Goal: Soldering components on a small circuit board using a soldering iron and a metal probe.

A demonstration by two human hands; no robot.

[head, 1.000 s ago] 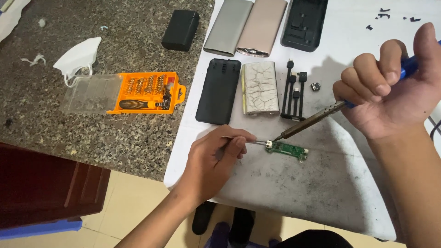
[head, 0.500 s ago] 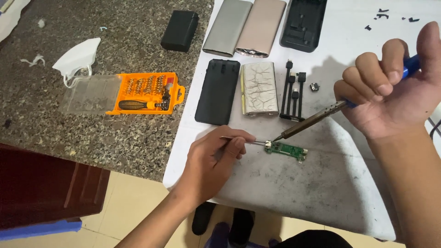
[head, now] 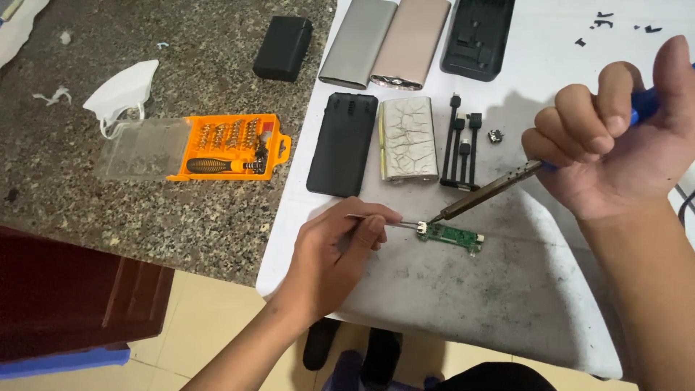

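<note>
My right hand (head: 622,141) grips a blue-handled soldering iron (head: 489,192), its tip resting on the left end of a small green circuit board (head: 452,236) that lies on the white mat (head: 470,304). Metal tweezers (head: 394,222) are pinched in my left hand (head: 340,253), and their points meet the same end of the board, at a small metal connector.
Behind the board lie a black case half (head: 342,143), a cracked silvery battery pack (head: 408,137), black cables (head: 462,141), two metal power-bank shells (head: 384,43) and a black tray (head: 478,36). An orange screwdriver-bit set (head: 224,147), a white mask (head: 119,90) and a black box (head: 283,48) sit on the granite counter.
</note>
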